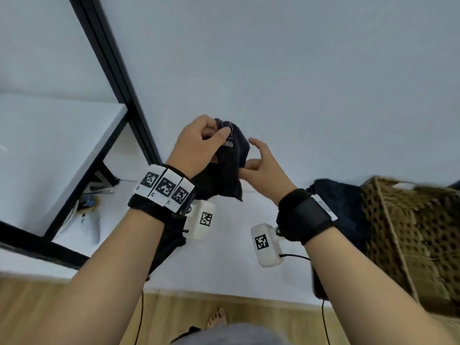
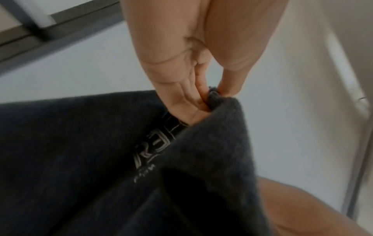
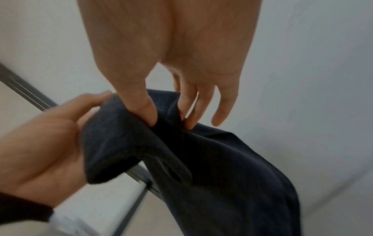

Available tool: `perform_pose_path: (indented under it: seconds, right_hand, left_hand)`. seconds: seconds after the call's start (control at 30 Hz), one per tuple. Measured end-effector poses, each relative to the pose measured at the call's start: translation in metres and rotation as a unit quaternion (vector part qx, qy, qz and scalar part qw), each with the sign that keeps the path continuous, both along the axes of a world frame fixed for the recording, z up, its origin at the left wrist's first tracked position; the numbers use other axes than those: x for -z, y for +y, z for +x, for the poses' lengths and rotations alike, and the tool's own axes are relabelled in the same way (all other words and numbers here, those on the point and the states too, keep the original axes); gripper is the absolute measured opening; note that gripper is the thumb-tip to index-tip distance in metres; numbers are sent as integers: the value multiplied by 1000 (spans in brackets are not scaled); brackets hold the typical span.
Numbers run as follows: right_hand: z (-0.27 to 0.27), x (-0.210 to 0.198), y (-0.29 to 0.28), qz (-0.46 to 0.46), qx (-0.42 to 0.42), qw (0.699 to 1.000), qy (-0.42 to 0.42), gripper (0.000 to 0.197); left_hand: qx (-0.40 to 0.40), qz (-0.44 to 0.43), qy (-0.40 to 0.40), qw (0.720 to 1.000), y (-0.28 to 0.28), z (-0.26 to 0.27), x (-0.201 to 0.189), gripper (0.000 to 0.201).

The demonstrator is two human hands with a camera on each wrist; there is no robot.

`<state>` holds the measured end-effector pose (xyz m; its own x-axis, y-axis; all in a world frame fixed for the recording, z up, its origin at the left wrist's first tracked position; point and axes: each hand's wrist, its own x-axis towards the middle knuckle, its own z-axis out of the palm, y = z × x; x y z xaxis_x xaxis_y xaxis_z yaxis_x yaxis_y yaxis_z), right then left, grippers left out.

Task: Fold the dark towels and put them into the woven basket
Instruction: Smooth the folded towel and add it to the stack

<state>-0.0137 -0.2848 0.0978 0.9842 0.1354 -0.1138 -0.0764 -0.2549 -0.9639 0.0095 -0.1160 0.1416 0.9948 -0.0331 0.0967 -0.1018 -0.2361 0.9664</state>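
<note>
A dark towel (image 1: pixel 231 160) with pale lettering hangs bunched in the air between both hands, above the white surface. My left hand (image 1: pixel 199 143) pinches its upper edge between thumb and fingers; the left wrist view shows that pinch (image 2: pixel 212 97) on the towel's (image 2: pixel 101 159) corner. My right hand (image 1: pixel 258 160) pinches a fold of the towel (image 3: pixel 212 167) between thumb (image 3: pixel 145 110) and fingers, the outer fingers loose. The woven basket (image 1: pixel 410 235) stands at the right edge, with another dark towel (image 1: pixel 343 202) lying beside its left wall.
A black metal frame (image 1: pixel 119 78) runs diagonally at the left, with a white shelf (image 1: pixel 49 145) beyond it. The white surface (image 1: pixel 298 83) stretches far behind the hands. Wooden floor (image 1: pixel 189 310) and a bare foot show at the bottom.
</note>
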Motion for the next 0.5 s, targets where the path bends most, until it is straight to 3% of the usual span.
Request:
perform_pose_path:
  seconds: [0.07,0.2,0.37,0.5]
  right_hand:
    - [-9,-44,-12,31,8,998,-55,66]
    - [-30,-128,-38,92,34,985,-141,28]
    - [-54,-204,-60,182,101,958,-195,21]
    - [-71,-243,-62,210,144,940,-229,20]
  left_hand:
    - [3,-18,-33,999,-11,-6,-38,21]
    - [53,-67,-86,993,-32,-26,-109,7]
    - [191,-95,-126,969,-50,-69,-172,47]
    - [227,-102,-184,951,-62,-102,-198,71]
